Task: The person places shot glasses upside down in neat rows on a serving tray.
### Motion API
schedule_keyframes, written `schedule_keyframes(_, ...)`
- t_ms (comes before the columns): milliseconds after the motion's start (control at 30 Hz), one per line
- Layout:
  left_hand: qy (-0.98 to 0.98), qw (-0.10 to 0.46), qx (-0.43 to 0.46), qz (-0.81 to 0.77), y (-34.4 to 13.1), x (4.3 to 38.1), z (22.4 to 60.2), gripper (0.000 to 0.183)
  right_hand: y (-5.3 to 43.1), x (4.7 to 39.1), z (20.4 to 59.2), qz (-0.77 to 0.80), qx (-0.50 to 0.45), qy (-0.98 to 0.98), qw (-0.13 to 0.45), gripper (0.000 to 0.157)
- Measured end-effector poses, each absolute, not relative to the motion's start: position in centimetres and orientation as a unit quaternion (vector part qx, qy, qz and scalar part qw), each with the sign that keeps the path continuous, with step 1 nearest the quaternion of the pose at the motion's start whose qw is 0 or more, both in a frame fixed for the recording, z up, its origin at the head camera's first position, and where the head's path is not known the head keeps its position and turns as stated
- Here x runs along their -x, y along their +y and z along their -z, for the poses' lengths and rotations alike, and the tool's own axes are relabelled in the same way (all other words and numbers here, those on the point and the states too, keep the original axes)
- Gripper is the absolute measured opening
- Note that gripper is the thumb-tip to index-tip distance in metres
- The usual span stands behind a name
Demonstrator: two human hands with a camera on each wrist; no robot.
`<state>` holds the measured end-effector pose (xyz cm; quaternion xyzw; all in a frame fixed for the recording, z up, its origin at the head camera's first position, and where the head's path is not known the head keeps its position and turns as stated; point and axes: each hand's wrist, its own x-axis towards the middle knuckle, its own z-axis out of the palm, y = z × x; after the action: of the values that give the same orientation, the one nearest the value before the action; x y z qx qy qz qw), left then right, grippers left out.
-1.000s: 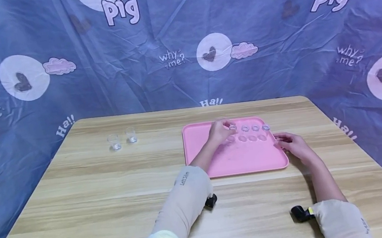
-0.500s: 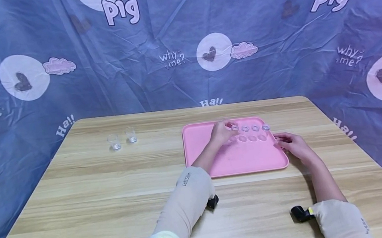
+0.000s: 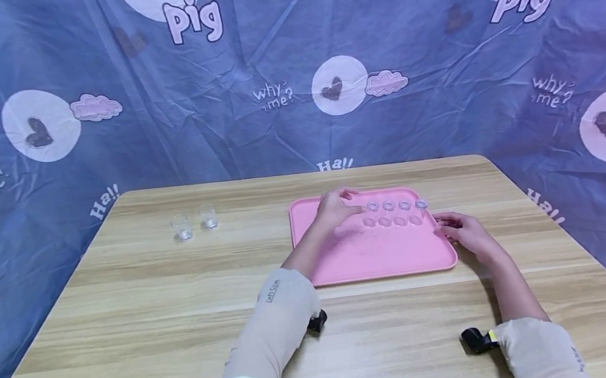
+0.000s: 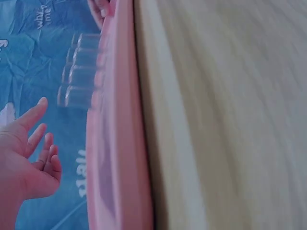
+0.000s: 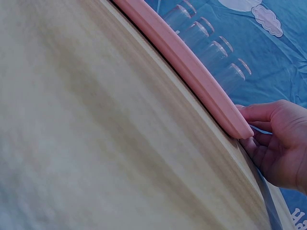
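Note:
Several small clear shot glasses (image 3: 388, 207) stand in a row on the right part of the pink tray (image 3: 381, 258). Their thick bases seem to face up. My left hand (image 3: 334, 209) is just left of the leftmost glass, above the tray. In the left wrist view its fingers (image 4: 36, 112) are spread and loose, apart from the nearest glass (image 4: 79, 97), and hold nothing. At the tray's right edge, my right hand (image 3: 466, 232) pinches the rim, with some fingers hidden behind it in the right wrist view.
Two more clear shot glasses (image 3: 209, 217) stand upright on the wooden table (image 3: 156, 336), toward the back left. A blue printed cloth (image 3: 260, 41) hangs behind the table and at its sides.
My left hand first shifts slightly right with the leftmost glass, then lets go of it and draws back left. The right hand stays at the tray's edge.

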<state>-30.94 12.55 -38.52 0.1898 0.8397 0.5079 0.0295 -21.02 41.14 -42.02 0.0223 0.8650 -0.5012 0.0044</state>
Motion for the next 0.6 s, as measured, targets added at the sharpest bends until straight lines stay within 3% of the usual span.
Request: schedule_keyframes(600,0.840,-0.041,-0.144,-0.522,2.0,31.0,36.5,0.041,41.0,21.0,42.0,0.510,-0.012,0.860,-0.002,0.043)
